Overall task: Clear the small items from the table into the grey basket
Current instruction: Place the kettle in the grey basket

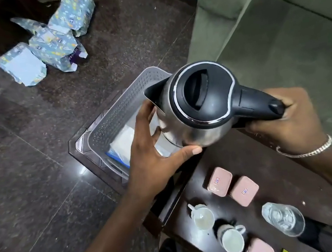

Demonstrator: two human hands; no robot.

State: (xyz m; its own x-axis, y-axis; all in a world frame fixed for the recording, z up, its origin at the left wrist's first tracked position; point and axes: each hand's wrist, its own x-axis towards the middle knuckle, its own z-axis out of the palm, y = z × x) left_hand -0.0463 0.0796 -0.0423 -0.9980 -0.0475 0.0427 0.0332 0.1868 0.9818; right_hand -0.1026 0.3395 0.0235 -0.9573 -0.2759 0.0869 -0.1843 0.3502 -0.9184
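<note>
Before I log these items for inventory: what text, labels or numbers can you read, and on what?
Nothing is legible.
Pink tins: small red-and-blue stickers, too small to read.
Wrapped parcels on the floor: purple print, blurred.
Kettle: no marking visible.

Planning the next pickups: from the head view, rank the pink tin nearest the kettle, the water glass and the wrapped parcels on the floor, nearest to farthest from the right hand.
1. Pink tin, on the table below the right hand.
2. Water glass, nearer the table's front edge.
3. Wrapped parcels, far left on the floor.
</note>
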